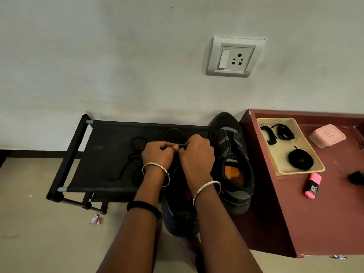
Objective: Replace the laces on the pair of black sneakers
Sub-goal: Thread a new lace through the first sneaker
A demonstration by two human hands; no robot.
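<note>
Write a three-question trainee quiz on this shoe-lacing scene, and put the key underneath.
1. True or false: the pink highlighter lies outside the tray.
2. What is in the tray? A. coiled black laces B. white socks C. scissors
3. Fill in: the left hand and right hand pinch a lace over the left sneaker; the right sneaker shows an ____ insole.

Key: 1 true; 2 A; 3 orange.
</note>
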